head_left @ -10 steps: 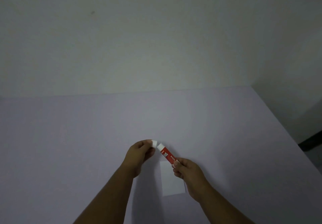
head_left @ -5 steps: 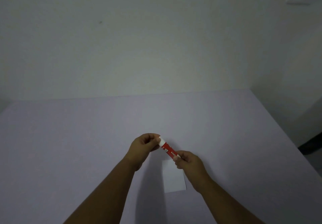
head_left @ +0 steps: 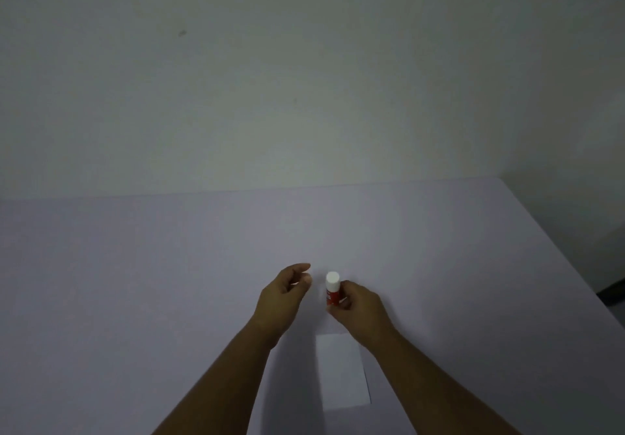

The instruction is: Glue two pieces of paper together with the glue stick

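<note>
Capped since the frame 0.5 s earlier, the glue stick (head_left: 332,291) now stands upright with its white cap on top, above the table (head_left: 135,282) just beyond the paper (head_left: 343,372). The right hand (head_left: 358,304) pinches its red barrel; the left hand (head_left: 284,294) has drawn clear, fingers loosely curled, holding nothing visible. Only 1 sheet outline is discernible, so the second piece probably lies on it. Recommended step: set the stick aside well clear of the sheet, then press the paper flat from centre to edges.
</note>
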`<state>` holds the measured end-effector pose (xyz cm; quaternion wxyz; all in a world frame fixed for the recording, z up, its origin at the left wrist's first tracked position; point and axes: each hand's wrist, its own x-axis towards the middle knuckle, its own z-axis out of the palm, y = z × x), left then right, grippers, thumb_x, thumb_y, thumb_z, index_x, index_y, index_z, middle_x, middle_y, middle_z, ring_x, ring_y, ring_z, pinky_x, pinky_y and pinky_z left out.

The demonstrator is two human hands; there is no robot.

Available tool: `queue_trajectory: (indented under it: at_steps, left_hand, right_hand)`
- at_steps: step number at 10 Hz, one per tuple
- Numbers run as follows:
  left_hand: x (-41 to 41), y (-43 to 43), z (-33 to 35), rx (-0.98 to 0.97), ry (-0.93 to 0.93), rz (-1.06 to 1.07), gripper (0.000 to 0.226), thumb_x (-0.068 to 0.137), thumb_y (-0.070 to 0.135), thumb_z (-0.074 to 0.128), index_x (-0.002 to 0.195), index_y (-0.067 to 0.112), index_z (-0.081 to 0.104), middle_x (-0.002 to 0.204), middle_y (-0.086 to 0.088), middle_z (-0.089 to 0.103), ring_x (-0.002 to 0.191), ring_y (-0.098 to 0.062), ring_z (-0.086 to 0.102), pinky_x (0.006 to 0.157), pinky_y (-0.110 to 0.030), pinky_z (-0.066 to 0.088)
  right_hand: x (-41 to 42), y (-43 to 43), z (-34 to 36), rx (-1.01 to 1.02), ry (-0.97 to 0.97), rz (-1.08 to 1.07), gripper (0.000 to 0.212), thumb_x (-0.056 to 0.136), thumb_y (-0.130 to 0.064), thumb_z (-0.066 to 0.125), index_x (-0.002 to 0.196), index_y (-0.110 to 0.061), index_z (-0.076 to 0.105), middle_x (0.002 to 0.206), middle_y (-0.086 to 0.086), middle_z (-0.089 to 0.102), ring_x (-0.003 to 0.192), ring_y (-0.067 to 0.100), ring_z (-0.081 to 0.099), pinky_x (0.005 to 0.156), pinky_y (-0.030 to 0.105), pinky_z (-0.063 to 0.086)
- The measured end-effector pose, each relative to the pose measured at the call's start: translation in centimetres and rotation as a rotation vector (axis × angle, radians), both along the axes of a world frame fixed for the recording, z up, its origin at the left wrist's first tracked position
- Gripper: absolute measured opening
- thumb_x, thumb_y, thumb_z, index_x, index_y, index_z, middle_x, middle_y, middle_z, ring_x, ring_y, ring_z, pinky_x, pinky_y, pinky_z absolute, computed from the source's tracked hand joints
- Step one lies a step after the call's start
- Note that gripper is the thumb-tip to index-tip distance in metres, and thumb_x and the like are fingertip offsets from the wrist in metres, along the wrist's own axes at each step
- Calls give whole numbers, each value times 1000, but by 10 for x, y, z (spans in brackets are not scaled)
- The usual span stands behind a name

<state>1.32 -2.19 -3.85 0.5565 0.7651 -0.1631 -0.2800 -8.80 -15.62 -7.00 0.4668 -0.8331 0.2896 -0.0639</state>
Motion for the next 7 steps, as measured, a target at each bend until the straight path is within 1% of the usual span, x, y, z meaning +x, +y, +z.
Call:
queue_trajectory:
  at_steps: [1,2,3,4,6,7]
  left_hand:
    - [8,-5,-18,169,-146,29,29,96,28,48,124,24,57,123,0,61,102,-12,54,88,-26,42]
    - [11,-13,-29,228,-196,9,31,96,27,46,125,21,57,126,-1,61,101,-9,52,86,-24,39]
    - [10,-17,-38,251,-227,1,32,96,26,46,125,20,58,127,-2,61,107,-14,56,87,-23,38]
    - [7,-18,-43,261,-225,-11,30,96,25,46,124,20,58,126,-1,62,108,-14,56,86,-21,37]
    - [9,-17,-43,281,-224,-21,31,97,25,45,125,19,58,127,-2,61,110,-15,56,87,-21,37]
    - [11,-17,-44,275,-216,11,31,97,25,45,125,18,57,127,-3,61,111,-17,56,88,-22,37]
  right_hand:
    - [11,-2,-14,-46,1,-25,13,76,-24,69,85,-19,62,81,-1,65,71,10,60,67,24,49]
    - [18,-6,-25,-52,4,-44,11,76,-22,68,83,-18,61,81,-1,65,74,12,60,71,27,50]
    - [19,-6,-35,-69,9,-38,9,76,-20,67,80,-15,61,79,2,67,71,12,58,67,25,46]
    - [19,-2,-40,-52,9,-55,11,78,-20,66,78,-11,60,78,7,67,71,18,60,68,34,49]
    - [21,0,-36,-3,19,-52,8,76,-15,64,84,-13,63,83,5,68,76,18,62,73,36,52]
    - [21,0,-37,15,33,-60,27,71,-10,65,98,-16,63,97,3,67,87,17,60,81,33,51]
